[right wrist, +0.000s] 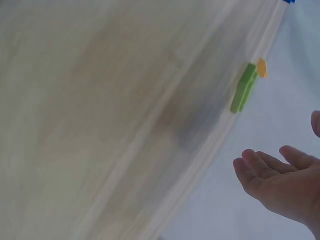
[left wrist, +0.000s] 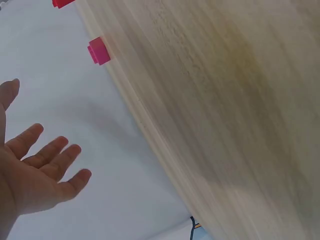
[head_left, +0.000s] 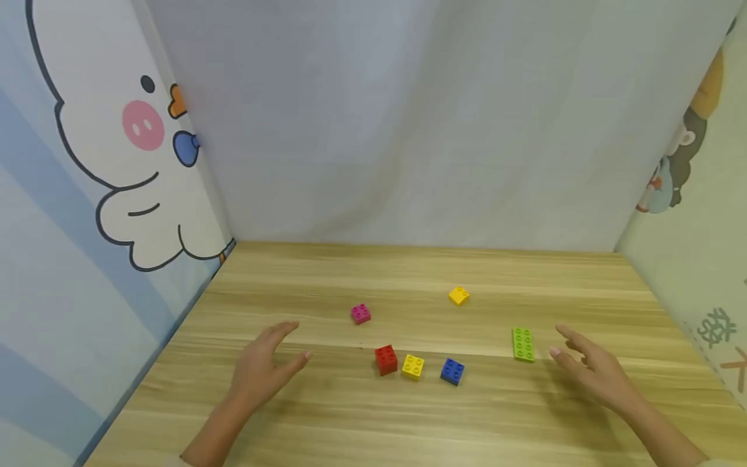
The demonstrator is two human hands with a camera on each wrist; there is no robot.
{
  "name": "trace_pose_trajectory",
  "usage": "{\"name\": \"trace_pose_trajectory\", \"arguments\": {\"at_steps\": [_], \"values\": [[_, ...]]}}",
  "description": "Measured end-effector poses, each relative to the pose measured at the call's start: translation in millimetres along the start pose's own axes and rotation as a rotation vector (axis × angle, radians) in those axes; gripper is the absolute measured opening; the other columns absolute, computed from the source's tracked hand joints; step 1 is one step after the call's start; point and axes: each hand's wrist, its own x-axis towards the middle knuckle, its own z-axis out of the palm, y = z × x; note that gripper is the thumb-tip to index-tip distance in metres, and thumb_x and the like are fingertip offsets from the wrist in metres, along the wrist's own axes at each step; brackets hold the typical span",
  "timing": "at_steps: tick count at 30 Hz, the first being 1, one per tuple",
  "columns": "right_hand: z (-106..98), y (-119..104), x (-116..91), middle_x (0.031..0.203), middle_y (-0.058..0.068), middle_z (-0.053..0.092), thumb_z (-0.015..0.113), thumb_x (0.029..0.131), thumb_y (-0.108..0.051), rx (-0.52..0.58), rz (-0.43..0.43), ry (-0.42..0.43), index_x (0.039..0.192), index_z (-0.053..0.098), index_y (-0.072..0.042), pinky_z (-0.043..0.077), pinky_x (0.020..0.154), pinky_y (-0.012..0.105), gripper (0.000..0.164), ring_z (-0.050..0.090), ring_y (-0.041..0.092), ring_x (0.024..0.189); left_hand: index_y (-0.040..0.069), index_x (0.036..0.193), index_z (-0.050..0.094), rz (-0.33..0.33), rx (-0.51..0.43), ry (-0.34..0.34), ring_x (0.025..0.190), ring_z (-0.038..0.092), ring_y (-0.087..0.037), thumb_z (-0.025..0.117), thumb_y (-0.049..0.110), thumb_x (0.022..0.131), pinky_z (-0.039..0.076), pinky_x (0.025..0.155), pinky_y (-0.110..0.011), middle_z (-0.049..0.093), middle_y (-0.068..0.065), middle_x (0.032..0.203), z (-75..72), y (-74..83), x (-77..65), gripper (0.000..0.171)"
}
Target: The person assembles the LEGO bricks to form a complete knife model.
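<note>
With left hand (head_left: pixel 257 371) and right hand (head_left: pixel 596 375) loose-fingered, grasps nothing. Could bump lime-green eight-stud brick (head_left: pixel 523 344) by reaching inward too low.

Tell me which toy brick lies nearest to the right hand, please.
The lime-green, rectangular plastic brick, the only long one. The red brick, magenta brick, blue brick and both yellow bricks lie farther from the right hand.

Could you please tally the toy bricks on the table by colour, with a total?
Red brick: 1
Yellow bricks: 2
Blue brick: 1
Pink brick: 1
Green brick: 1
Total: 6
</note>
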Motion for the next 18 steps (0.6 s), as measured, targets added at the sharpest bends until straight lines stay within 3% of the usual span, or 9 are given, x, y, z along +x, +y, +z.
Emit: {"name": "trace_pose_trajectory", "arguments": {"at_steps": [5, 10, 16, 18], "values": [[8.5, -2.2, 1.2, 0.133, 0.037, 0.034, 0.045, 0.1, -0.027, 0.107, 0.057, 0.003, 0.135, 0.029, 0.015, 0.043, 0.082, 0.059, 0.057, 0.041, 0.053, 0.113, 0.005, 0.123, 0.058, -0.025, -0.118, -0.037, 0.113, 0.051, -0.035, 0.075, 0.029, 0.078, 0.04, 0.091, -0.052, 0.057, -0.015, 0.122, -1.3, -0.1, -0.9, 0.054], [15.4, -2.0, -0.9, 0.132, 0.035, 0.037, 0.043, 0.1, -0.031, 0.208, 0.161, 0.005, 0.137, 0.028, 0.012, 0.042, 0.087, 0.055, 0.059, 0.04, 0.051, 0.115, 0.006, 0.123, 0.058, -0.062, -0.209, -0.073, 0.111, 0.052, -0.034, 0.075, 0.029, 0.079, 0.042, 0.09, -0.052, 0.057, -0.013, 0.122, -4.0, 1.7, -0.6, 0.052], [20.8, -1.2, 2.1, 0.133, 0.034, 0.037, 0.049, 0.097, -0.031, 0.356, 0.283, 0.024, 0.139, 0.027, 0.01, 0.05, 0.08, 0.03, 0.062, 0.047, 0.039, 0.113, 0.006, 0.124, 0.057, -0.14, -0.333, -0.118, 0.109, 0.054, -0.031, 0.074, 0.026, 0.081, 0.045, 0.088, -0.048, 0.057, -0.013, 0.123, 1.0, 7.8, 4.9, 0.051], [21.7, -1.3, 4.8, 0.135, 0.034, 0.034, 0.05, 0.097, -0.03, 0.419, 0.326, 0.015, 0.14, 0.024, 0.01, 0.05, 0.079, 0.027, 0.064, 0.049, 0.033, 0.111, 0.006, 0.125, 0.057, -0.172, -0.377, -0.133, 0.109, 0.054, -0.031, 0.074, 0.024, 0.081, 0.044, 0.089, -0.047, 0.056, -0.012, 0.124, 3.8, 10.4, 7.4, 0.051]]}}
